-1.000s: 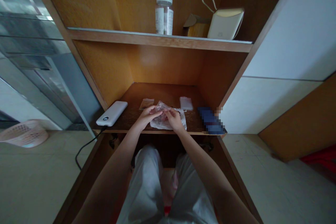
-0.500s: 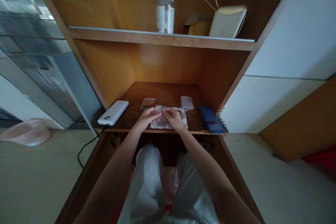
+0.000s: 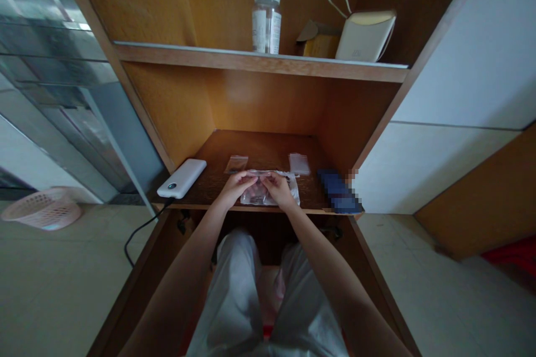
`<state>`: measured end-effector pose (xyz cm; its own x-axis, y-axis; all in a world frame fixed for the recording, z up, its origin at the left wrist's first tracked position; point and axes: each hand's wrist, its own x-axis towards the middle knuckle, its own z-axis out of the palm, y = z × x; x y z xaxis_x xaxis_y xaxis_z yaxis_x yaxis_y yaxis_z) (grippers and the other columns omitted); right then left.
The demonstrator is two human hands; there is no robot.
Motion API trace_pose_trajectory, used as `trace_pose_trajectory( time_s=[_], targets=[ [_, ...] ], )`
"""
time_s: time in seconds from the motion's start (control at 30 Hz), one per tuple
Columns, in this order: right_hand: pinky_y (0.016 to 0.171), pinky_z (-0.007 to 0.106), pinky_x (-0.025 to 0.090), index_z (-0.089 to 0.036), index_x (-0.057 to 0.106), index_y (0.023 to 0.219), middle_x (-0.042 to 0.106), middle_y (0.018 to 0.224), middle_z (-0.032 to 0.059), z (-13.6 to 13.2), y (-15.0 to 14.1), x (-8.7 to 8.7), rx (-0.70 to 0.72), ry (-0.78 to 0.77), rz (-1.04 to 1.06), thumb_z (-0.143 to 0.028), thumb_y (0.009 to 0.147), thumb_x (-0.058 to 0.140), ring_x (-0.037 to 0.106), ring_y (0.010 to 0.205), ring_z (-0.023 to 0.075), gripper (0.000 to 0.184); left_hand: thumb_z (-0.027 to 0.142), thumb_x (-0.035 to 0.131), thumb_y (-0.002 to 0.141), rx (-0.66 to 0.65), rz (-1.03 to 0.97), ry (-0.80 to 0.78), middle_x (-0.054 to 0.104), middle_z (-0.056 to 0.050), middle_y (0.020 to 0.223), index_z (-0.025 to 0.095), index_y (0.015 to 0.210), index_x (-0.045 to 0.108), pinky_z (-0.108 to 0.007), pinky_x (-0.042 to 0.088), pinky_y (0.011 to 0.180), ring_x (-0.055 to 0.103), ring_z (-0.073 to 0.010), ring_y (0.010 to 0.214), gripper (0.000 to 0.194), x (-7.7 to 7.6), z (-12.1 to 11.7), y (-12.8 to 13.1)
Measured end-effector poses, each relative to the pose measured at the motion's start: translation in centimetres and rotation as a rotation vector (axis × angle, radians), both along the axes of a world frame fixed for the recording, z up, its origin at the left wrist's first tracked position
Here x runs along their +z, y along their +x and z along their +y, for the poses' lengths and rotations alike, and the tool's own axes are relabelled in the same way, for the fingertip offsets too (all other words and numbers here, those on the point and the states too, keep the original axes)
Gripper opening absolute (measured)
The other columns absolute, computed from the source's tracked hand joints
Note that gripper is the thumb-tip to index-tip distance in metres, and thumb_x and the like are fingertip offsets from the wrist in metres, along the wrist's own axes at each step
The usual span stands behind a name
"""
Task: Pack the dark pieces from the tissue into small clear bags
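Observation:
Near the front edge of the brown desk surface (image 3: 268, 148), a clear plastic bag (image 3: 253, 197) lies under and between my hands. My left hand (image 3: 237, 187) pinches the bag's upper edge from the left. On the other side my right hand (image 3: 277, 187) grips the same edge, its fingertips close to the left ones. What the bag contains is too small to make out. Just beyond my left hand lies a small zip bag (image 3: 238, 163) with something dark in it. A second small clear bag (image 3: 298, 164) rests behind my right hand.
A white power bank (image 3: 182, 178) with a black cable (image 3: 138, 239) sits at the left. To the right is a blurred blue object (image 3: 338, 191). The shelf above bears a clear bottle (image 3: 266, 21), a small box (image 3: 319, 40) and a cream case (image 3: 365, 36). A pink basket (image 3: 42, 210) stands on the floor.
Both hands keep their hold on the bag's edge, with barely any finger movement. The whole view has shifted very slightly.

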<state>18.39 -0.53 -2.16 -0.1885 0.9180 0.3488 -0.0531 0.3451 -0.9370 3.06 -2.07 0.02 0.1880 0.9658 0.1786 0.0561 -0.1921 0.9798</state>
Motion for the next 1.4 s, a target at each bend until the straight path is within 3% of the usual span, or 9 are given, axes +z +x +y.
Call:
trace_pose_trajectory(
  time_s=[0.33, 0.57, 1.03, 1.4],
  targets=[
    [0.050, 0.022, 0.042, -0.018, 0.060, 0.077, 0.059, 0.063, -0.0003, 0.1, 0.0, -0.2, -0.012, -0.035, 0.009, -0.048, 0.073, 0.058, 0.051, 0.054, 0.0111, 0.030, 0.046, 0.064, 0.071, 0.055, 0.002, -0.018, 0.066, -0.003, 0.070, 0.015, 0.083, 0.064, -0.023, 0.045, 0.051, 0.060, -0.0142, 0.058, 0.033, 0.2, -0.2, 0.2],
    [0.050, 0.022, 0.042, -0.018, 0.060, 0.076, 0.058, 0.062, -0.0010, 0.0, 0.0, -0.1, -0.029, -0.043, 0.032, -0.049, 0.073, 0.059, 0.051, 0.054, 0.0109, 0.031, 0.050, 0.058, 0.075, 0.050, 0.073, -0.022, 0.065, -0.003, 0.064, 0.015, 0.080, 0.065, -0.021, 0.035, 0.039, 0.056, -0.0118, 0.046, 0.036, 0.0, -0.1, 0.0],
    [0.052, 0.026, 0.045, -0.020, 0.067, 0.072, 0.065, 0.064, 0.0020, -0.1, 0.3, -0.2, -0.048, -0.051, 0.034, -0.048, 0.072, 0.060, 0.056, 0.055, 0.0148, 0.029, 0.042, 0.060, 0.072, 0.076, 0.030, 0.018, 0.066, -0.002, 0.065, 0.016, 0.073, 0.066, -0.023, 0.037, 0.044, 0.056, -0.0119, 0.050, 0.027, -0.6, 0.3, -0.2],
    [0.056, 0.026, 0.046, -0.018, 0.069, 0.068, 0.066, 0.061, 0.0021, -0.4, 0.4, 0.3, -0.115, -0.020, 0.000, -0.045, 0.073, 0.058, 0.057, 0.055, 0.0144, 0.030, 0.041, 0.054, 0.079, -0.040, -0.076, -0.077, 0.065, -0.003, 0.059, 0.012, 0.081, 0.066, -0.022, 0.036, 0.043, 0.057, -0.0124, 0.045, 0.032, -1.2, 0.8, -0.4]
  ],
)
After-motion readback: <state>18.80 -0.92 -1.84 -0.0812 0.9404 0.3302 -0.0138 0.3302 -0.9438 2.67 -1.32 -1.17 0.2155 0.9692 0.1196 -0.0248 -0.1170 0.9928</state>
